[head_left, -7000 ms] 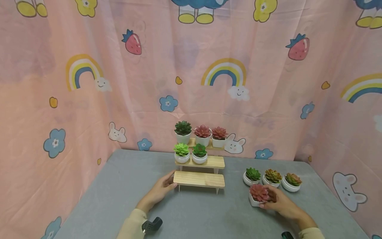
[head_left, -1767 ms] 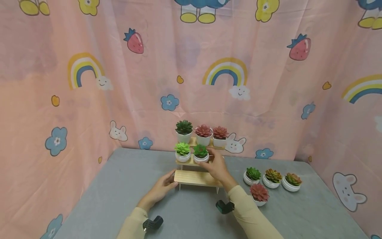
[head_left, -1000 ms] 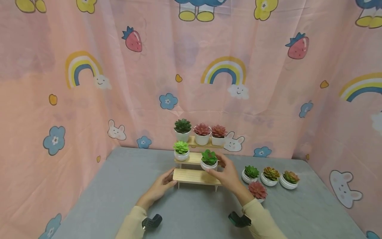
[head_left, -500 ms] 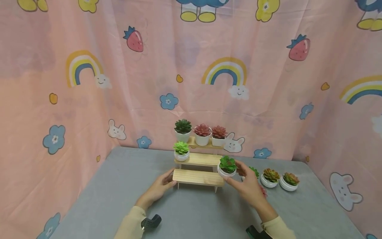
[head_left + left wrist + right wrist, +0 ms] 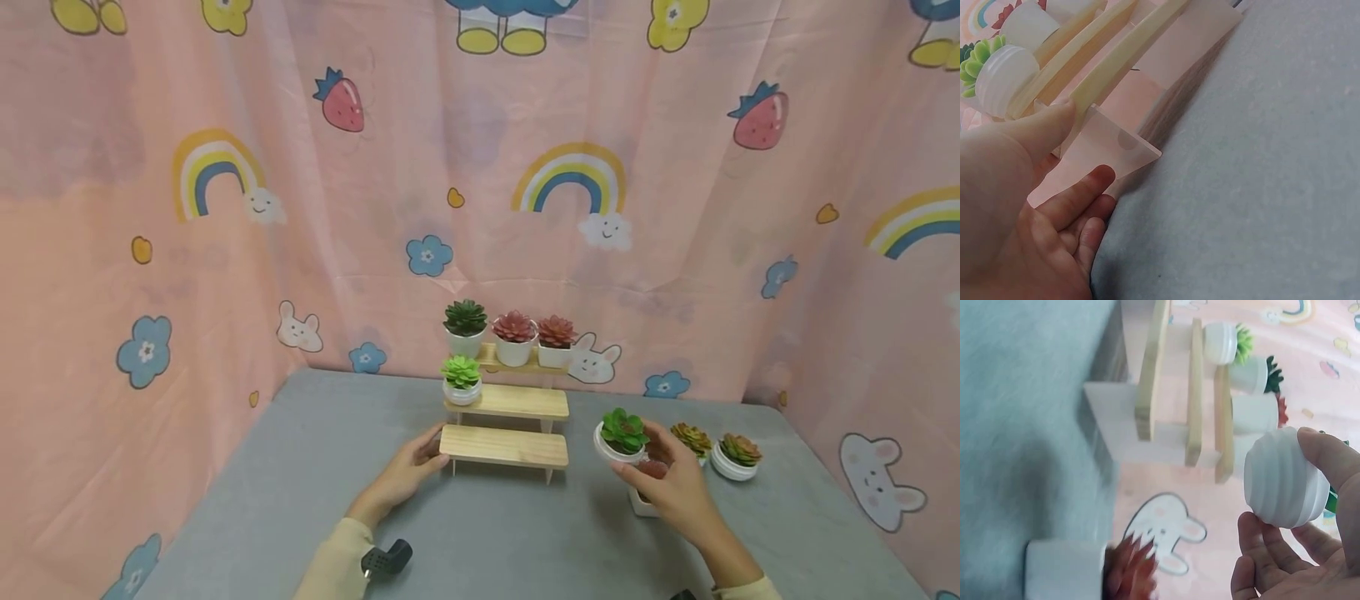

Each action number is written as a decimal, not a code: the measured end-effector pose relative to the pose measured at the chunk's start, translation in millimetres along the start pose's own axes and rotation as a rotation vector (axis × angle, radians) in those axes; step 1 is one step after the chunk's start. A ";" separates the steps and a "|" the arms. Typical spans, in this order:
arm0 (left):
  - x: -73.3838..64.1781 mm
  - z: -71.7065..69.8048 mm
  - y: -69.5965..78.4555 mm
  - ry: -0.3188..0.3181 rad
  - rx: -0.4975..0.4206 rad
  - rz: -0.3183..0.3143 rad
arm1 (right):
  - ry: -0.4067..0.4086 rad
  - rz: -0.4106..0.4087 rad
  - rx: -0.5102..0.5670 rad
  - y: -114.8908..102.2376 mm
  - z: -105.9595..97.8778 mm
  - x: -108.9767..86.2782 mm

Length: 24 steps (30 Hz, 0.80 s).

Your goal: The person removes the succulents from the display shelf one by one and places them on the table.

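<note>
My right hand (image 5: 678,492) holds a green potted succulent (image 5: 624,433) in a ribbed white pot, raised over the table to the right of the stand. In the right wrist view, thumb and fingers grip the pot (image 5: 1285,478) from either side. My left hand (image 5: 405,477) holds the left end of the lowest step of a three-step wooden stand (image 5: 504,446). Its thumb lies against the board and its fingers touch the translucent side panel (image 5: 1107,140). A light green succulent (image 5: 461,379) sits at the left of the middle step.
The top step carries a dark green succulent (image 5: 465,321) and two red ones (image 5: 515,329). Right of the stand, a red succulent in a square pot (image 5: 643,505) is partly behind my right hand. Two orange-green succulents (image 5: 738,452) stand beyond on the grey table (image 5: 300,467).
My right hand has put the red succulent down, taken the green succulent from the middle step and carried it right, off the stand. The left hand has kept its place.
</note>
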<state>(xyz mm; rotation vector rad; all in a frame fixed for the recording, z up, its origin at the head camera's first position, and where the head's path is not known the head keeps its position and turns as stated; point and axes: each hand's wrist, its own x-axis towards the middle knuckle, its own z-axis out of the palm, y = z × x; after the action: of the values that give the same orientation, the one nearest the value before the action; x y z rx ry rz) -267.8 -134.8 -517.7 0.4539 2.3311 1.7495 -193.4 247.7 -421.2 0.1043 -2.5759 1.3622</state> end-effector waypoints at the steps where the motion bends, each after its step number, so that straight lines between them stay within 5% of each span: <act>1: 0.0 0.1 -0.4 -0.003 -0.002 0.000 | -0.010 0.023 -0.015 2.5 -3.5 -1.5; 9: 1.3 -0.1 -1.1 -0.002 -0.003 0.012 | 0.035 0.047 -0.101 31.4 -26.0 -8.9; 24: 0.9 1.0 2.1 0.002 -0.009 0.000 | 0.070 0.047 -0.087 74.9 -55.0 -9.2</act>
<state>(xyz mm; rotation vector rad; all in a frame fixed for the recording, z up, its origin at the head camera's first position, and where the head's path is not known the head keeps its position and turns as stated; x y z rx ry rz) -268.1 -133.0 -516.0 0.4506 2.3235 1.7600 -187.9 335.0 -453.9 -0.0178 -2.5901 1.2437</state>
